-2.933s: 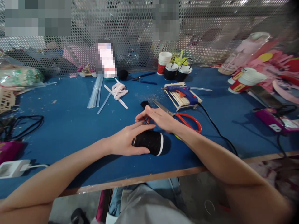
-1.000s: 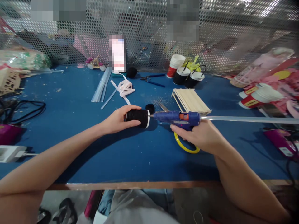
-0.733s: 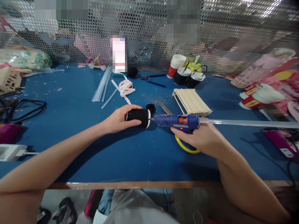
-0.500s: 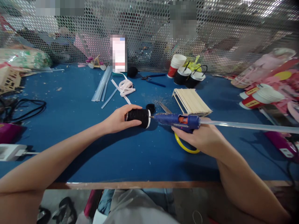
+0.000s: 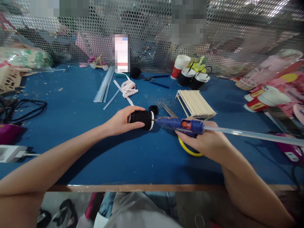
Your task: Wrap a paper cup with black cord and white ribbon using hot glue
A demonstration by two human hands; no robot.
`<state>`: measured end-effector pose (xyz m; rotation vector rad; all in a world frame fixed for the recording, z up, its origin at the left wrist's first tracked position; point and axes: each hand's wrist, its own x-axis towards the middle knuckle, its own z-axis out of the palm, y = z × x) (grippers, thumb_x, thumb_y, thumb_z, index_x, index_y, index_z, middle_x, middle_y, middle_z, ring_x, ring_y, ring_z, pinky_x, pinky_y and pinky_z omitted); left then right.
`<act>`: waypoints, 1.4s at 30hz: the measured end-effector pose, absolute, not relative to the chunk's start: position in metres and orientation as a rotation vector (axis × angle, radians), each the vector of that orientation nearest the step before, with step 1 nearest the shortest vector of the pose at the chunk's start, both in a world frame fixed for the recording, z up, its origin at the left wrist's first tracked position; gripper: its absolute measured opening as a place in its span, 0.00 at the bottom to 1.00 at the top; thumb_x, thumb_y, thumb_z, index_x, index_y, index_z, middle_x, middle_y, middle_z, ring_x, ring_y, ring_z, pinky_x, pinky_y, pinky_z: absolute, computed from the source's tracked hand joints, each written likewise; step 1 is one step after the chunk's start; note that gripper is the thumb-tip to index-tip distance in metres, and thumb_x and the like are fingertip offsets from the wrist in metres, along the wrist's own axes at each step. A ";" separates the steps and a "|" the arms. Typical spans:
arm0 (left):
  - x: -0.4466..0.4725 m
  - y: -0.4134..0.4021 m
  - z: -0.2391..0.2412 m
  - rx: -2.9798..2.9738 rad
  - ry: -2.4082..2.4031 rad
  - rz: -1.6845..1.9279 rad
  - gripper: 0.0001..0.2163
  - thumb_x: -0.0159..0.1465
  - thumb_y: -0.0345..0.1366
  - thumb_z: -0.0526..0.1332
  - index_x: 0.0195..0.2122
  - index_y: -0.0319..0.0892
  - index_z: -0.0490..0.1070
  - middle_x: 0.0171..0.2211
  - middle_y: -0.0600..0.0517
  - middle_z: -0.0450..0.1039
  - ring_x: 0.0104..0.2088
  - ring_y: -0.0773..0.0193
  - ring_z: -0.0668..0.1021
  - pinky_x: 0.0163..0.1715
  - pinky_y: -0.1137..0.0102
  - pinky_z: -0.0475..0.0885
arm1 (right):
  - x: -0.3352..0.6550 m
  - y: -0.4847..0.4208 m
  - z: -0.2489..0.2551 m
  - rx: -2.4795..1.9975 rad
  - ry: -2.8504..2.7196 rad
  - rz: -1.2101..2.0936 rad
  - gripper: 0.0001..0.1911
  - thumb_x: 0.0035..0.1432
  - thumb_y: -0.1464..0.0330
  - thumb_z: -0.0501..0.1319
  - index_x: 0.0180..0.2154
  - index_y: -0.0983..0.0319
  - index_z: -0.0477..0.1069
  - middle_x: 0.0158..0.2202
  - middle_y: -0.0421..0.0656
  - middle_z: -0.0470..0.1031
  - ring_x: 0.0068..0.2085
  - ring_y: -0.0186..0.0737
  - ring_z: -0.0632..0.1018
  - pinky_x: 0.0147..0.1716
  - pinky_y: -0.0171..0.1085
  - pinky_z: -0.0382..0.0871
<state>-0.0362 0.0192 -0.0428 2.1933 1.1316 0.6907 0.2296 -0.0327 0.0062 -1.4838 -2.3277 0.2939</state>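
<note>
Several paper cups (image 5: 273,94), at three o'clock from the black cup (image 5: 145,117), carry red-and-yellow labels (image 5: 256,104) too small to read; the phone (image 5: 122,52), between eleven and twelve, is blurred. The scissors (image 5: 169,110) are partly covered by the glue gun (image 5: 171,123) and right hand (image 5: 207,136), and the glue stick (image 5: 247,134) runs off the right edge. The left hand (image 5: 120,122), half open, curls around the sideways black cup from nine o'clock; the right hand, beyond three o'clock, wraps the glue gun, its tip at the white rim, contact unclear.
</note>
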 end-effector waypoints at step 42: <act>-0.038 0.014 -0.038 2.411 0.848 0.727 0.23 0.57 0.38 0.65 0.53 0.41 0.63 0.46 0.45 0.67 0.47 0.59 0.71 0.48 0.65 0.67 | 0.241 -0.019 0.006 -1.408 -2.555 -0.035 0.17 0.57 0.65 0.50 0.24 0.62 0.73 0.13 0.40 0.61 0.18 0.35 0.66 0.18 0.35 0.52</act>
